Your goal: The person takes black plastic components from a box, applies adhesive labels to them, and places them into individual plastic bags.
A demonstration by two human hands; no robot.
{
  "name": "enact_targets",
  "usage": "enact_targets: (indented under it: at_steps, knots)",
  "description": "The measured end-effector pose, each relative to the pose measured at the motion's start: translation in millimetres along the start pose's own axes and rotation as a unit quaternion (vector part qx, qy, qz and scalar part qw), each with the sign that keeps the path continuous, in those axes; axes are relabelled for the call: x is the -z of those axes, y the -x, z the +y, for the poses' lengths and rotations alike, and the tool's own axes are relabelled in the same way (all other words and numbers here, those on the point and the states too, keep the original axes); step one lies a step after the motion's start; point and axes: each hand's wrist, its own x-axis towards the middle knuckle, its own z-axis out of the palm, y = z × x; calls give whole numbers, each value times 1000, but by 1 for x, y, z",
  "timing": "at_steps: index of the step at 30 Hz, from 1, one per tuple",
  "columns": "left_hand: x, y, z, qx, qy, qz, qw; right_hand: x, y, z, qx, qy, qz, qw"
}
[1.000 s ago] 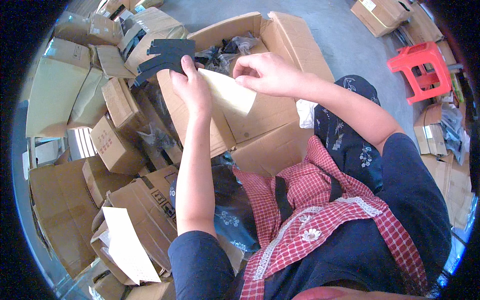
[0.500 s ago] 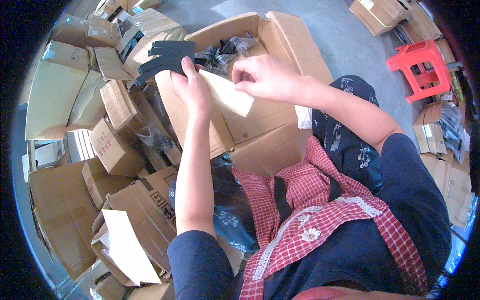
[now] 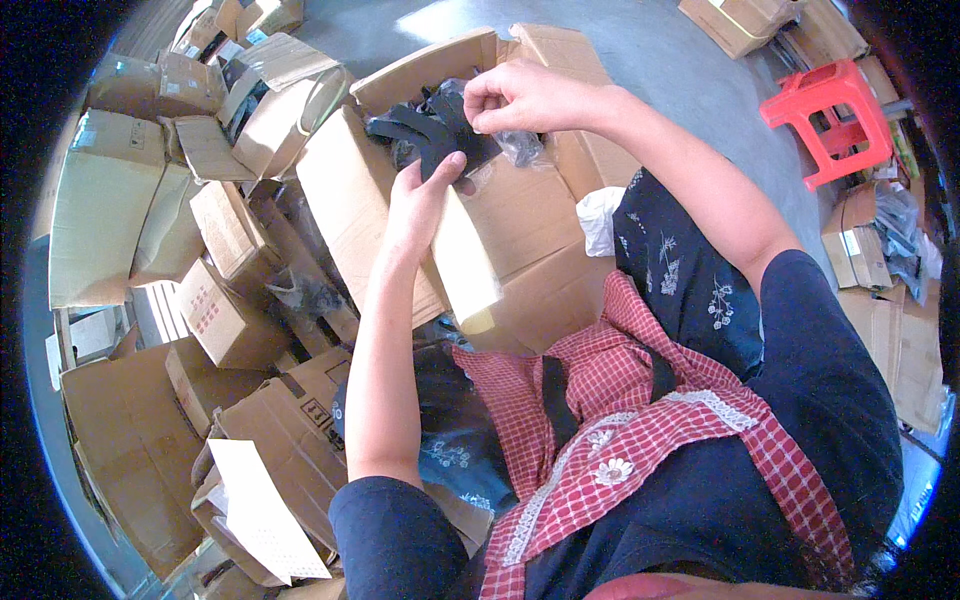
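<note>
My left hand (image 3: 412,208) is closed on several flat black curved pieces (image 3: 432,138), its thumb on top of them. A pale cream sheet (image 3: 466,258) hangs below the same hand, lying across the inside of an open cardboard box (image 3: 535,210). Above the far part of this box, my right hand (image 3: 530,97) has thumb and fingers pinched together beside the black pieces. Whatever is between those fingertips, if anything, is too small to make out. Clear plastic bags (image 3: 519,147) with dark contents lie in the box under my hands.
Stacked cardboard boxes (image 3: 110,210) crowd the left side. A white printed sheet (image 3: 262,510) rests on a box at lower left. On the right stand a red plastic stool (image 3: 833,125) and more cartons (image 3: 858,250). Crumpled white paper (image 3: 598,220) sits at the box's right edge.
My left hand has brought the black pieces rightward over the bagged contents. My right hand has left the cream sheet and moved up and away; the sheet now hangs lower.
</note>
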Motion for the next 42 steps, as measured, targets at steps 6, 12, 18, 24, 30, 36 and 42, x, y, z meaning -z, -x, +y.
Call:
enact_targets:
  at_steps: [6,12,18,24,30,36,42]
  knots:
    - [-4,4,6,-40,-11,-15,999,-3,3,-4,-18,55,-34,998]
    - [-4,11,11,-22,-30,-13,999,0,2,4,-37,145,76,986]
    - [-1,6,-5,-47,-131,-24,990,-6,-3,-5,58,-113,5,992]
    - [-6,7,-8,-71,-188,-56,978,-12,2,-18,91,-5,-43,995]
    - [-10,10,-1,-57,-203,-79,974,-23,3,-18,129,137,28,982]
    - [-10,3,-16,-69,-169,-69,981,-24,-5,-17,117,226,181,950]
    - [3,-10,-7,-173,-13,170,970,-30,7,-23,10,-49,157,986]
